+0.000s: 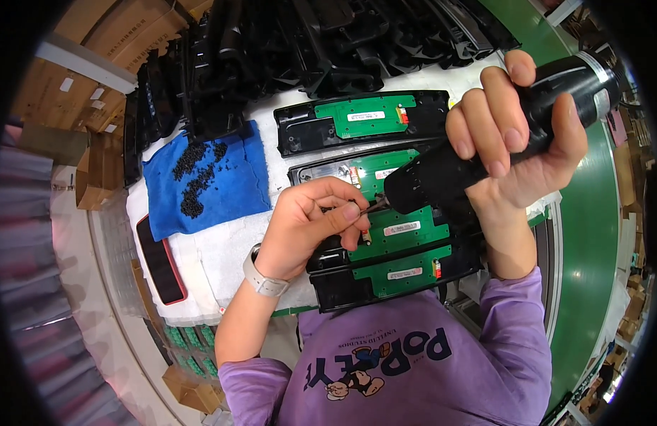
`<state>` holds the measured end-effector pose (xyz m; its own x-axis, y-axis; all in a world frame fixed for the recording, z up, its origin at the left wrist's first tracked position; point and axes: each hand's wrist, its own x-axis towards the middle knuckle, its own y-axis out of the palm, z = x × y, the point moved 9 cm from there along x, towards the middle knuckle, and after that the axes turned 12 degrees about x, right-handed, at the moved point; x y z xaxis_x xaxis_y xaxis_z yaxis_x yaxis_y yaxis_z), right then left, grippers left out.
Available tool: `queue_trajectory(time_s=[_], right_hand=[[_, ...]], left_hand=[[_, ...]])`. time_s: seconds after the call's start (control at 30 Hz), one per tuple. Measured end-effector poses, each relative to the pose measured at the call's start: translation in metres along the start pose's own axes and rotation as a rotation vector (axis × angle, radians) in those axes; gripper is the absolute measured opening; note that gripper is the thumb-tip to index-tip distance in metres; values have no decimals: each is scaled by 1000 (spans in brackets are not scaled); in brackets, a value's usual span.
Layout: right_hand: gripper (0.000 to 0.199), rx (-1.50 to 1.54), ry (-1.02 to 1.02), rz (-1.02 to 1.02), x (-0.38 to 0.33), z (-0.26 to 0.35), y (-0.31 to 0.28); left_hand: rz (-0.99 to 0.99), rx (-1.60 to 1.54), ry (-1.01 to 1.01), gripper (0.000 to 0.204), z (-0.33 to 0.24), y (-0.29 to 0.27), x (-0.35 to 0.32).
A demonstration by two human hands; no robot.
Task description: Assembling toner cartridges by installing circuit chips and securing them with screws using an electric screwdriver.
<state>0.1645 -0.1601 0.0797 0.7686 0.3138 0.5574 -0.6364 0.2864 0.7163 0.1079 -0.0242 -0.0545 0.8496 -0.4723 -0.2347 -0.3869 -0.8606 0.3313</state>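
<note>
My right hand (517, 131) is wrapped round a black electric screwdriver (431, 177), which is tilted with its bit pointing left and down. At the bit's tip, the thumb and fingers of my left hand (314, 224) are pinched together; whatever they hold is too small to make out. Beneath both hands lie several long black plastic panels (296, 131) in a stack of rows, each with a green circuit board (414, 255) on it. The screwdriver and my hands partly hide the middle panels.
Left of the panels, a blue cloth (236, 195) carries heaps of tiny black screw-like pieces (193, 192). A phone with a red edge (161, 263) lies at the white table's left side. Many black plastic housings (307, 42) are piled along the back. Cardboard boxes (66, 92) stand beyond at left.
</note>
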Motion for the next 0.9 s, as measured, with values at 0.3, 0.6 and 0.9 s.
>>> queue_trajectory(time_s=[0.3, 0.6, 0.9], right_hand=[[35, 9, 1, 4, 6, 8, -10], [29, -639, 54, -125, 5, -7, -34], [28, -683, 107, -135, 7, -15, -31]], left_hand=[[-288, 192, 91, 13, -12, -29, -2], [-410, 200, 126, 11, -18, -49, -7], [-412, 207, 103, 13, -17, -50, -3]])
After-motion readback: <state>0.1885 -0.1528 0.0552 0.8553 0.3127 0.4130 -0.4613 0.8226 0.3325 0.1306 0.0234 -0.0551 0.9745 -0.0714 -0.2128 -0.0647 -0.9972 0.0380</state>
